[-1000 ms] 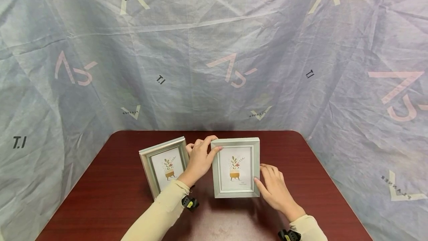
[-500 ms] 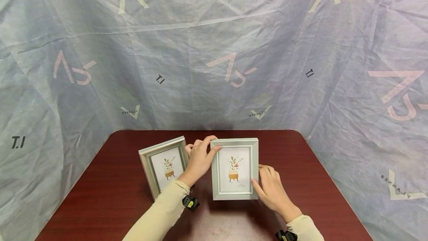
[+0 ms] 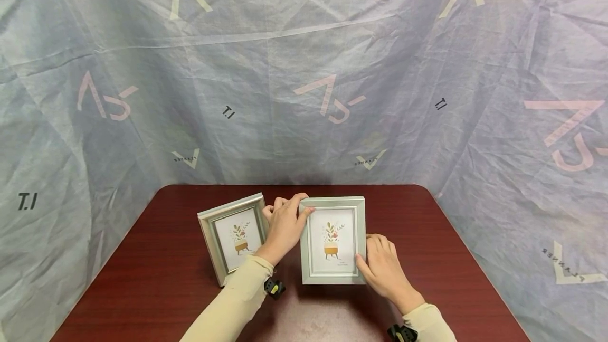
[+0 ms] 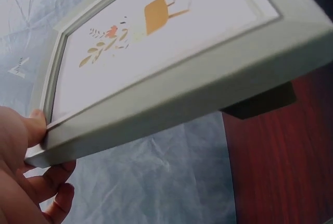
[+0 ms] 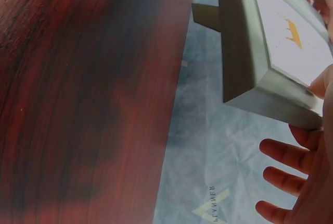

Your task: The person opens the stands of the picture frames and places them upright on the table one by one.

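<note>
A pale green picture frame [image 3: 333, 279] with a potted-plant print is held upright by both hands at the middle of the table. My left hand [image 3: 285, 228] pinches its top left corner, thumb on the front and fingers behind. At the lower right side, my right hand [image 3: 386, 268] grips the edge, its thumb on the front border. The left wrist view shows the frame [image 4: 140, 114] close up, with a dark stand piece [image 4: 263, 101] projecting from its back. A second, champagne-silver picture frame [image 3: 211, 247] stands angled to the left, partly behind my left arm.
The dark red wooden table [image 3: 142, 278] has rounded far corners. A creased grey cloth [image 3: 266, 136] printed with letters hangs behind it and along both sides. Black wrist cameras [image 3: 274, 288] sit on both sleeves.
The pale green frame has shifted slightly left, and its bottom edge sits a little lower in view. My right hand has moved left with it; the left hand keeps its grip.
</note>
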### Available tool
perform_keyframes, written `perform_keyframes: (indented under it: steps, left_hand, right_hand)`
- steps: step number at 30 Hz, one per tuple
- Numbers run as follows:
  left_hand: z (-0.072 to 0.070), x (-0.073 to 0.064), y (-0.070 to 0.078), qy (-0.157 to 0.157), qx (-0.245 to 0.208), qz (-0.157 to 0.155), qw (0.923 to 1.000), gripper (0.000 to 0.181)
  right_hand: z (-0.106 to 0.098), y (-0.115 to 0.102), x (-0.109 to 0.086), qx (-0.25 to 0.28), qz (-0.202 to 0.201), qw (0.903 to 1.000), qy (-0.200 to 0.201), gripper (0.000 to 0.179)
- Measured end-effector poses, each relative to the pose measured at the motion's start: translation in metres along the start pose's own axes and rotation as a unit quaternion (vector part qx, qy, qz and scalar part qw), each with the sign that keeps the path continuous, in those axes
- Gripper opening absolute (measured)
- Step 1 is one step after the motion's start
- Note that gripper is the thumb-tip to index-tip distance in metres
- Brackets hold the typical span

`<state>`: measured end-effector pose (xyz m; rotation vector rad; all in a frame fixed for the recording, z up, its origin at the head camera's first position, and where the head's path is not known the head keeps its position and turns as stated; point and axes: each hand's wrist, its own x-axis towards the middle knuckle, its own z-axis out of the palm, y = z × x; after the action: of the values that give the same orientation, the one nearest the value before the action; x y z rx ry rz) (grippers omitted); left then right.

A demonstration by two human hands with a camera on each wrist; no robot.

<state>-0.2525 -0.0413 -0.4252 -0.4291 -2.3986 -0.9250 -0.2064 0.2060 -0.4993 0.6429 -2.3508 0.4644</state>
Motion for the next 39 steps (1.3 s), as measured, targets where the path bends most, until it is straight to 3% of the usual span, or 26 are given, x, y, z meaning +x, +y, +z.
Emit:
perform_keyframes:
  steps: [16,25,39]
  left_hand:
    - [0.026,0.003,-0.006,0.015,0.068,0.007,0.9976,0.034]
    - [0.038,0.002,-0.013,0.031,0.073,0.02,0.9967,0.034]
    - [0.045,-0.001,-0.019,0.031,0.073,0.033,0.9963,0.034]
  right_hand:
    - [0.016,0.003,0.008,-0.013,0.072,0.9956,-0.058,0.032]
    - [0.026,0.004,0.01,-0.003,0.111,0.9893,-0.095,0.034]
    - [0.036,0.007,0.005,-0.005,0.111,0.9886,-0.102,0.032]
